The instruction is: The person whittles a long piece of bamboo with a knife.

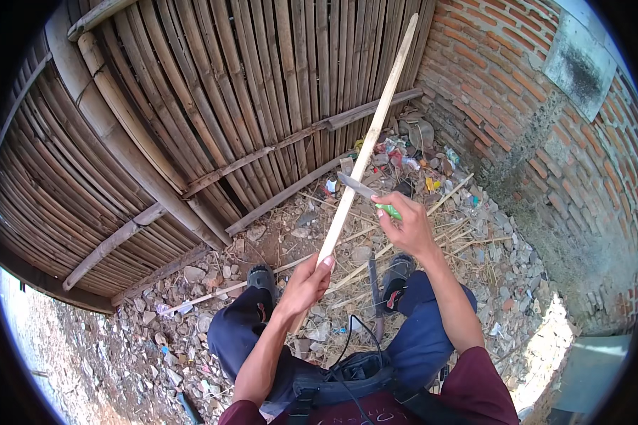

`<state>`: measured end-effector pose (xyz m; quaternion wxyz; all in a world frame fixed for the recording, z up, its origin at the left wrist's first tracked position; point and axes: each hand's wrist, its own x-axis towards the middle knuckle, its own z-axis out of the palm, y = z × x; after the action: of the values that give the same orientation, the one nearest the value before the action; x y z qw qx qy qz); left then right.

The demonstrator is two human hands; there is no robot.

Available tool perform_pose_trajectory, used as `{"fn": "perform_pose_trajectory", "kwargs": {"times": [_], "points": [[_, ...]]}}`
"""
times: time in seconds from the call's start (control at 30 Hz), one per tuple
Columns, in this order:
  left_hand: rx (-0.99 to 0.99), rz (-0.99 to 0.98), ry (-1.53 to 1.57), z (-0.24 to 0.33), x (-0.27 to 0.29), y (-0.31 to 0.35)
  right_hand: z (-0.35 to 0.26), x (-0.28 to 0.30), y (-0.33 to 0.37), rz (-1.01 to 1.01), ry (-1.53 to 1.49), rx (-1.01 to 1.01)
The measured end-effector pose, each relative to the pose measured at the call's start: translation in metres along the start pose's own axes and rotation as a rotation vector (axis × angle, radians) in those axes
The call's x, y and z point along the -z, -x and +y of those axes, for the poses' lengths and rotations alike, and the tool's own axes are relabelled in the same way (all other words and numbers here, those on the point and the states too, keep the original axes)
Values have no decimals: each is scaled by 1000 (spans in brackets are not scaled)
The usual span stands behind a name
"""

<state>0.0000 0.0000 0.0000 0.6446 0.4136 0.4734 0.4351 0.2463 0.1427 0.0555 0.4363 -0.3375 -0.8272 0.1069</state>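
Note:
A long pale strip of split wood or bamboo (377, 127) slants up and away from me, its far end near the slatted wall. My left hand (306, 285) is closed around its lower part. In my right hand (408, 228) is a knife (358, 185) with a green handle, the fingers wrapped round it. Its blade lies across the strip, roughly midway along, and appears to touch it. The knife's tip reaches past the strip's left edge.
A slatted bamboo wall (262, 85) stands ahead and left, a brick wall (489, 92) at right. Rubble, litter and thin strips (457, 237) cover the ground. Between my shoes (261, 278) lies a dark long-bladed tool (373, 280). A cable (347, 340) hangs by my waist.

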Motion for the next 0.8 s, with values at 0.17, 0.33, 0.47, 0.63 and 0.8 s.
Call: {"fn": "perform_pose_trajectory", "kwargs": {"times": [0.17,0.33,0.47,0.63,0.8], "points": [[-10,0,21,9,-1,-1,-17,-10,16,-223,-72,73],[24,-77,196,18,0,2,-31,-15,21,-250,-148,124],[59,-172,313,17,3,4,-37,-16,20,-227,-180,110],[60,-178,220,14,1,6,-23,-13,3,-78,-230,82],[77,-192,285,11,0,3,-15,-8,4,-14,-170,97]]}}
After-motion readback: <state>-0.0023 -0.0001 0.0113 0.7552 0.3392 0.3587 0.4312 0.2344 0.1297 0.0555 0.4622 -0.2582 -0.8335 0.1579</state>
